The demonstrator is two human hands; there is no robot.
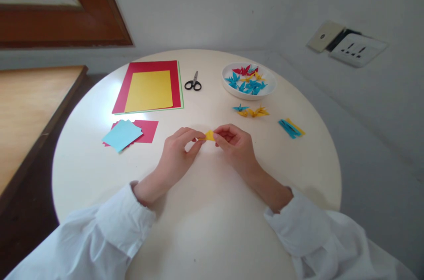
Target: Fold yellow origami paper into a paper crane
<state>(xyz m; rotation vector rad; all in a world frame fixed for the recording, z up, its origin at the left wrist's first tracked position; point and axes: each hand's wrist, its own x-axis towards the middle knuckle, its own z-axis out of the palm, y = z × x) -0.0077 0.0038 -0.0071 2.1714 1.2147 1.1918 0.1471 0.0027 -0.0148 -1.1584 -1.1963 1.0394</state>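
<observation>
A small folded piece of yellow paper is pinched between both my hands above the middle of the round cream table. My left hand grips its left end with thumb and fingers closed. My right hand pinches its right end, fingers curled. Both arms wear white sleeves.
Large red and yellow sheets lie at the back left, with small blue and red squares in front. Black scissors lie nearby. A white dish holds several folded paper cranes; a few cranes and folded strips lie right.
</observation>
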